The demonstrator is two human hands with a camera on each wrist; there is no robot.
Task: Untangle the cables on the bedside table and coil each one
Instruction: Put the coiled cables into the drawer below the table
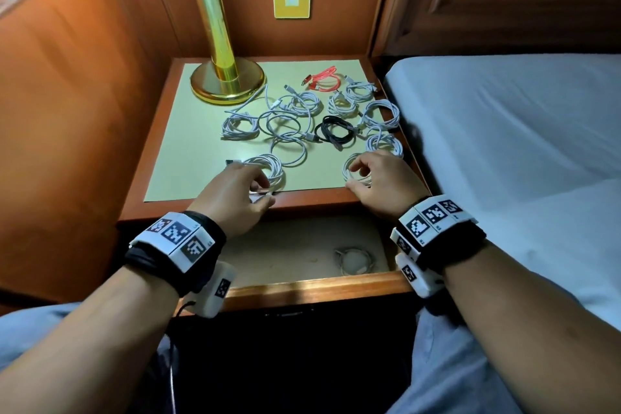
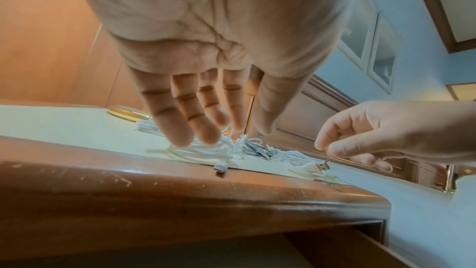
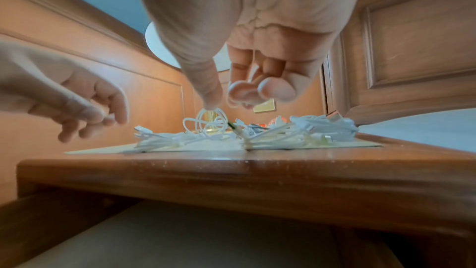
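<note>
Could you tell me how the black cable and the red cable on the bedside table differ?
The black cable lies mid-table among white coils; the red cable sits at the back, towards the wall. The black cable forms a roundish coil, while the red cable is bunched into long, flatter loops. Both lie on the table, away from either hand.

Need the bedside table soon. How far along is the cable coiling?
Most look coiled: the black cable, red cable and several white bundles. Left hand and right hand hover over the front coils. Loose white loops mid-table remain.
</note>
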